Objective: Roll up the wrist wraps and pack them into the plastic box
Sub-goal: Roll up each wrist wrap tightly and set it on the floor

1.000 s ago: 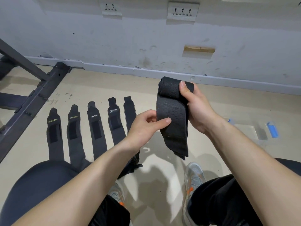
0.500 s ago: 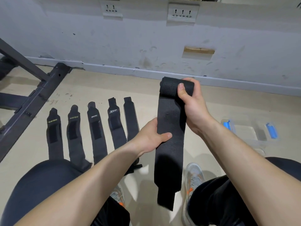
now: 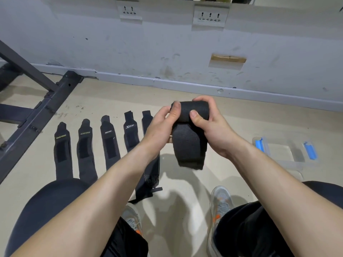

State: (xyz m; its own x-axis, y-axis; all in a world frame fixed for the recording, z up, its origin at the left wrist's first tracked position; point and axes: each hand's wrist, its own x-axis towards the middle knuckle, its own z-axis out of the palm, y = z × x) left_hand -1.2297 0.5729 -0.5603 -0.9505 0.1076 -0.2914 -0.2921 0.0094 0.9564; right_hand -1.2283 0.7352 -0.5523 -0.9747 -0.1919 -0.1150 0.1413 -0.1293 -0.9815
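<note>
Both the left hand (image 3: 163, 123) and right hand (image 3: 209, 125) grasp a part-rolled black wrist wrap (image 3: 189, 141), its tail hanging. The clear plastic box (image 3: 284, 154) sits right, contents indistinct, apparently lidless.

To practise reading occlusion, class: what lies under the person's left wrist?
A fifth wrist wrap lies flat on the floor there. Its top end and striped lower end show; the left hand and wrist cover its middle.

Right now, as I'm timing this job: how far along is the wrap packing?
Done: nothing visibly; no rolls show in the plastic box. In hand: the left hand and right hand grip one black wrap, its top rolled, its tail hanging loose. Left: five flat wraps to roll, then packing all.
</note>
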